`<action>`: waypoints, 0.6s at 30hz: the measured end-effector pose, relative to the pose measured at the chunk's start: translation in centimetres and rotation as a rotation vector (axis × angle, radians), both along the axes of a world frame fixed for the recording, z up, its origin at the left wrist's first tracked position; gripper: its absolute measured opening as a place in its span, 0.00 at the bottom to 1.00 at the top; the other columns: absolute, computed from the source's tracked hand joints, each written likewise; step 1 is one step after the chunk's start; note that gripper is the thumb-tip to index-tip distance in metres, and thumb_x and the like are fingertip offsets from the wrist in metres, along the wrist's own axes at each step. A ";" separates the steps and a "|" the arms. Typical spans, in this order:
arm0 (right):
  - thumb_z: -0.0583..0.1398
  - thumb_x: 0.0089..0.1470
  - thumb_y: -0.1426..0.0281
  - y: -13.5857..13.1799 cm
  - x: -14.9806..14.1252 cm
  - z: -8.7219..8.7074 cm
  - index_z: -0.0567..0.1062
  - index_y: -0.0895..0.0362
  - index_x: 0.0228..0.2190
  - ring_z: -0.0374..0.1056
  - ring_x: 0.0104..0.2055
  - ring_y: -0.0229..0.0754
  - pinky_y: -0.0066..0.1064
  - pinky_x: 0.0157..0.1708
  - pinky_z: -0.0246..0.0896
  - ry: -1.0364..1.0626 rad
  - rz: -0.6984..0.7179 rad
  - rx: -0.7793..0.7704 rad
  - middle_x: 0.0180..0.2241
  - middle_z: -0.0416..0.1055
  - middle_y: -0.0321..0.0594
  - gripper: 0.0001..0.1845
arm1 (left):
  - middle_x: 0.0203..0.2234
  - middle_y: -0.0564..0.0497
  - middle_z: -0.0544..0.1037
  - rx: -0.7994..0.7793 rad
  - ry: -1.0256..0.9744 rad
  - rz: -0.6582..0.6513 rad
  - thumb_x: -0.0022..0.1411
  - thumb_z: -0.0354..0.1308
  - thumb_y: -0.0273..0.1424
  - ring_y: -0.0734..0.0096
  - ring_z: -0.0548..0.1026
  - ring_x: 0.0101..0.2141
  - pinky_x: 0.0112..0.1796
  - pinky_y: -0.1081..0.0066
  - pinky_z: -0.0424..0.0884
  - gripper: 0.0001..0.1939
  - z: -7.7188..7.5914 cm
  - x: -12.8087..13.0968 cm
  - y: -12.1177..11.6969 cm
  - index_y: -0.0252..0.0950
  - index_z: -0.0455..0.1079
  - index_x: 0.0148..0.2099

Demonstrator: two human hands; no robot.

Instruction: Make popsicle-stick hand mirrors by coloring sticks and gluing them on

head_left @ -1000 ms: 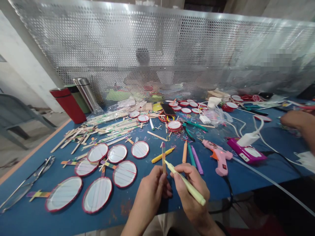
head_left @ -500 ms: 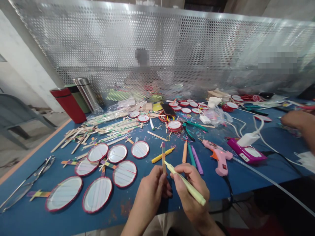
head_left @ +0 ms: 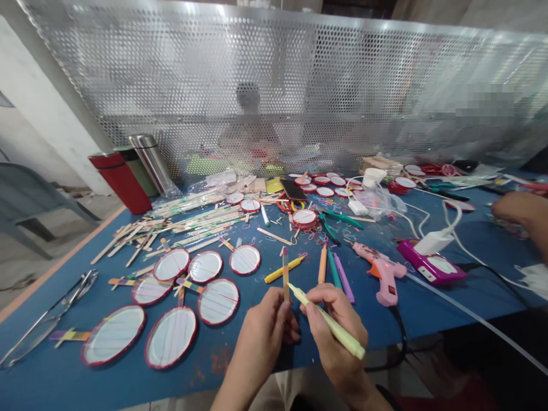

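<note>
Between the thumb and fingers of my left hand [head_left: 268, 325] stands a wooden craft stick [head_left: 286, 274], upright, with purple at its top and orange-brown bands below. My right hand [head_left: 336, 331] grips a pale yellow marker [head_left: 327, 322] like a pen, its tip at the stick's right edge; I cannot tell whether it touches. Just beyond my hands lie a yellow marker [head_left: 285, 269], an orange marker [head_left: 322, 264], a teal marker [head_left: 334, 271] and a purple marker [head_left: 344, 278]. To the left rest several red-rimmed white discs [head_left: 171, 338], some with coloured stick handles.
A pink glue gun [head_left: 383, 271] and a purple power strip [head_left: 430, 262] with cables lie to the right. Loose craft sticks [head_left: 128, 240], a red flask [head_left: 122, 182] and eyeglasses [head_left: 51, 319] are on the left. A perforated metal screen [head_left: 295, 91] runs behind. Another person's arm [head_left: 522, 214] reaches in at right.
The view has shifted very slightly. My right hand and the pale yellow marker have moved a little right and down; the stick stays upright in my left hand.
</note>
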State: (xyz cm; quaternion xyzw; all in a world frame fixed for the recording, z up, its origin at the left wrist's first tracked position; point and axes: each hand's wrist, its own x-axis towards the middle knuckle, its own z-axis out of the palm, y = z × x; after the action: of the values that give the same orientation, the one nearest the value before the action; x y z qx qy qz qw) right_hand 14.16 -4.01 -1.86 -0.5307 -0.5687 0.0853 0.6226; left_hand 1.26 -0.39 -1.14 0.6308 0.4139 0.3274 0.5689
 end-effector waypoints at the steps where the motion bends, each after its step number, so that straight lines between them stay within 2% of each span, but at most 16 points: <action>1: 0.57 0.59 0.74 0.0 0.0 0.0 0.70 0.54 0.32 0.70 0.30 0.36 0.26 0.29 0.65 0.004 -0.004 0.002 0.30 0.69 0.34 0.04 | 0.22 0.54 0.74 0.000 -0.002 -0.001 0.67 0.48 0.41 0.70 0.76 0.22 0.26 0.74 0.73 0.12 0.0 0.0 0.0 0.39 0.65 0.38; 18: 0.57 0.59 0.74 0.1 -0.1 0.2 0.72 0.53 0.35 0.71 0.30 0.35 0.25 0.30 0.67 0.027 0.034 -0.004 0.31 0.71 0.34 0.05 | 0.22 0.54 0.75 0.011 0.002 -0.007 0.68 0.48 0.41 0.70 0.76 0.23 0.26 0.75 0.73 0.12 -0.1 0.0 0.0 0.39 0.65 0.38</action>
State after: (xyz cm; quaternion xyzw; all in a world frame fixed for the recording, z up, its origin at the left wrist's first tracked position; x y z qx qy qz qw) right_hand 14.07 -3.93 -1.68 -0.5209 -0.5692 0.1040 0.6276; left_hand 1.28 -0.36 -1.25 0.6357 0.4104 0.3273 0.5660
